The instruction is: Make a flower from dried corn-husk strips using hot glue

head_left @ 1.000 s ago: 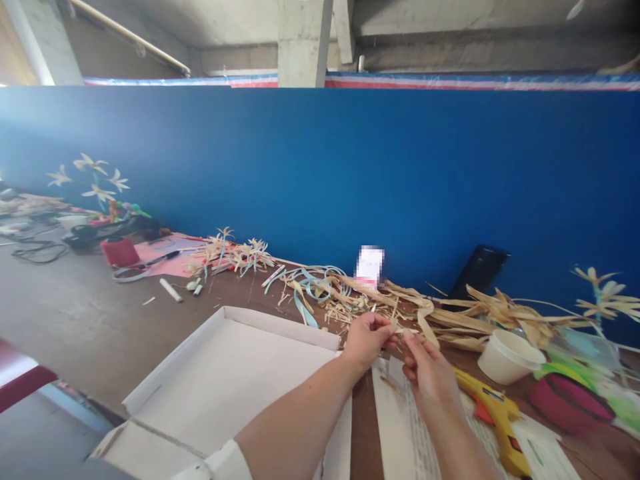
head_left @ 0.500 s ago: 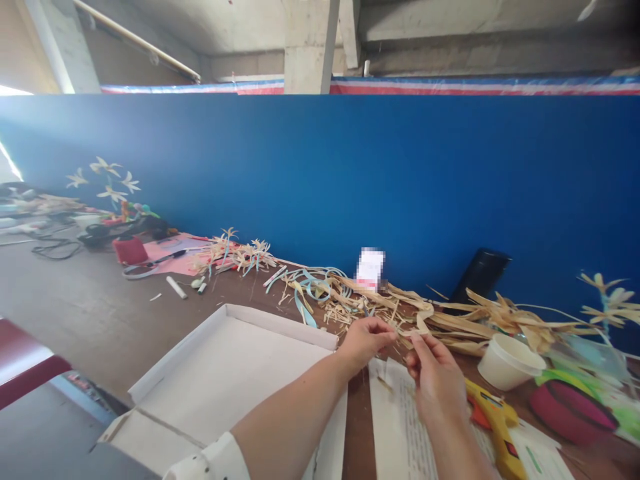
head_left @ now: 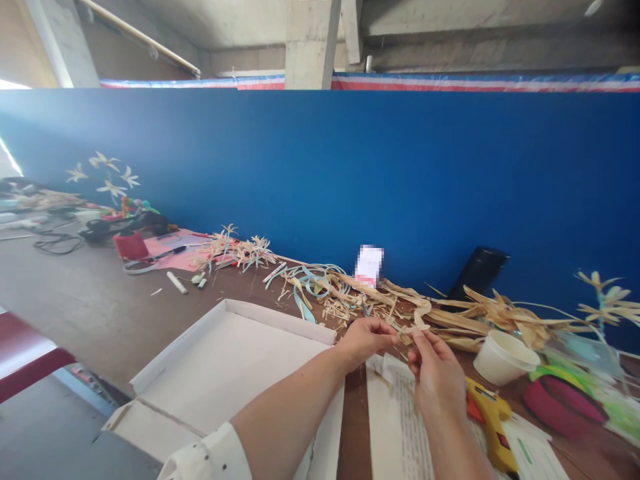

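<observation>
Forearms [head_left: 285, 413] in the head view are reaching forward, left hand [head_left: 367, 341] and right hand [head_left: 439, 373] facing each other, close together. Both are pinching, closed on a pale dried strip [head_left: 407, 332] between them, fingers partly hiding it. White box [head_left: 225, 367] is lying left of the grip, yellow glue gun [head_left: 495, 420] and white cup [head_left: 503, 365] right, dried leaves [head_left: 500, 313] beyond.

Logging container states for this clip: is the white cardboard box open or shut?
Open: the white cardboard box shows its inner floor and raised far wall.
</observation>
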{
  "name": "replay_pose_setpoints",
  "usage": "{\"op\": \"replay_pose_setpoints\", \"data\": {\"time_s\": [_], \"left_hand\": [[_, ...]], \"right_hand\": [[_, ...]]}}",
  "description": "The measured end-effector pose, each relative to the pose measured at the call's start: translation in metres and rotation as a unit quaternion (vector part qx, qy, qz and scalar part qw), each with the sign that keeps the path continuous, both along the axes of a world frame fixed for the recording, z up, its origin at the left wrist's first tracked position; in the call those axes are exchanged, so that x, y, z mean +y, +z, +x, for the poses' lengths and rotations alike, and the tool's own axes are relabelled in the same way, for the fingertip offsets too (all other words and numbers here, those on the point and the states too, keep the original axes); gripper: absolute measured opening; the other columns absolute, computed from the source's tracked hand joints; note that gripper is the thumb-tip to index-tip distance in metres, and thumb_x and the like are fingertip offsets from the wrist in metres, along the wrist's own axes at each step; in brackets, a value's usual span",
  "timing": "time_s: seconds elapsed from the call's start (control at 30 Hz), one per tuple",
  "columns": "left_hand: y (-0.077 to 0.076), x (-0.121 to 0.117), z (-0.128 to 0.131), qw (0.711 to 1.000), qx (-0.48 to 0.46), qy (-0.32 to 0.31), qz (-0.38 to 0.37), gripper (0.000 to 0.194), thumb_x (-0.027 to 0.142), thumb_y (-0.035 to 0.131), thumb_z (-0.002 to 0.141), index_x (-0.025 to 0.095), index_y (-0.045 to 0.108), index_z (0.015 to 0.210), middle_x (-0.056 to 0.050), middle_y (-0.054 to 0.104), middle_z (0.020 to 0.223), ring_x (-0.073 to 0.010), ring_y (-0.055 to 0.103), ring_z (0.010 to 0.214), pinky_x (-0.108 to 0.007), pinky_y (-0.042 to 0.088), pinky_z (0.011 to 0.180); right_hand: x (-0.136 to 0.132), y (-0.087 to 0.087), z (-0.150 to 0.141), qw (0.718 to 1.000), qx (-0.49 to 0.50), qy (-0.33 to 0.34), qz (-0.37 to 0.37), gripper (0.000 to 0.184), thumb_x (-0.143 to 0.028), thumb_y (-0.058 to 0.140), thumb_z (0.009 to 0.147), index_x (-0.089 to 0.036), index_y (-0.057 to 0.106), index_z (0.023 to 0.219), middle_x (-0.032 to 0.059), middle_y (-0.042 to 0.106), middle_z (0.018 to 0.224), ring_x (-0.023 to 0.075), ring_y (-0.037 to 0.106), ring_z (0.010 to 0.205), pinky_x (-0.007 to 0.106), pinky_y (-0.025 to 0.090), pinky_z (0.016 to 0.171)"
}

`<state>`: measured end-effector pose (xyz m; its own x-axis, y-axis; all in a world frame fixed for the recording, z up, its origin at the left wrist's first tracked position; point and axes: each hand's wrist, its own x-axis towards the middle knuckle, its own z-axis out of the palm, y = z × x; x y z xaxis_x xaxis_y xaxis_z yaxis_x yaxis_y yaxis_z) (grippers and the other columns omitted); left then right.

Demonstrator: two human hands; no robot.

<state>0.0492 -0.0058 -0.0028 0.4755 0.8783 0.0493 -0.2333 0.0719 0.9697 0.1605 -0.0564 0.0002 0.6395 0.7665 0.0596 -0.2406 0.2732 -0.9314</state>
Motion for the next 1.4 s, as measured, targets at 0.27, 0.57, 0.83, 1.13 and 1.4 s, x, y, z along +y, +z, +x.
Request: {"op": "replay_pose_setpoints", "data": {"time_s": [0.27,0.57,0.83,1.13,1.4], "left_hand": [[0.001,0.002,-0.001,0.999,-0.015,-0.029,-0.019,0.031,0.031,0.075,0.056,0.012,0.061,0.076,0.001,0.058,0.058,-0.0066,0.051,0.048,-0.019,0.039,0.048],[0.002,0.0,0.001,0.995,-0.047,-0.068,-0.061,0.031,0.035,0.072,0.063,0.012,0.057,0.077,-0.005,0.066,0.07,-0.0146,0.064,0.061,-0.025,0.052,0.058],[0.008,0.0,-0.002,1.0,0.018,-0.015,-0.01,0.019,0.025,0.067,0.068,0.011,0.058,0.076,-0.002,0.062,0.063,-0.007,0.055,0.045,-0.016,0.042,0.041],[0.012,0.001,-0.002,0.999,0.033,0.002,-0.028,0.024,0.023,0.07,0.066,0.011,0.063,0.086,-0.003,0.061,0.066,-0.0084,0.057,0.053,-0.026,0.051,0.059],[0.007,0.005,-0.004,0.998,0.046,0.037,-0.024,0.021,0.03,0.072,0.063,0.012,0.065,0.074,0.002,0.055,0.057,-0.005,0.047,0.046,-0.019,0.043,0.05]], "right_hand": [[0.001,-0.003,0.001,1.0,-0.008,-0.003,-0.002,0.035,-0.036,0.076,0.058,-0.016,0.063,0.083,-0.0035,0.055,0.056,0.0047,0.041,0.043,0.014,0.028,0.035],[0.0,-0.007,0.003,0.999,-0.027,0.005,-0.016,0.035,-0.037,0.076,0.059,-0.017,0.062,0.084,-0.0052,0.051,0.05,0.0055,0.04,0.043,0.015,0.029,0.037],[0.001,-0.01,0.005,0.998,-0.063,0.009,-0.028,0.038,-0.04,0.074,0.06,-0.017,0.062,0.087,-0.0053,0.049,0.047,0.0067,0.039,0.043,0.016,0.027,0.038],[0.005,-0.018,0.007,0.992,-0.092,0.023,-0.08,0.047,-0.042,0.073,0.06,-0.018,0.064,0.1,-0.0049,0.048,0.048,0.0083,0.038,0.042,0.02,0.027,0.037],[0.002,-0.019,0.002,0.979,-0.16,0.09,-0.087,0.047,-0.041,0.069,0.065,-0.022,0.065,0.109,-0.0052,0.043,0.049,0.0095,0.035,0.041,0.022,0.026,0.036]]}}
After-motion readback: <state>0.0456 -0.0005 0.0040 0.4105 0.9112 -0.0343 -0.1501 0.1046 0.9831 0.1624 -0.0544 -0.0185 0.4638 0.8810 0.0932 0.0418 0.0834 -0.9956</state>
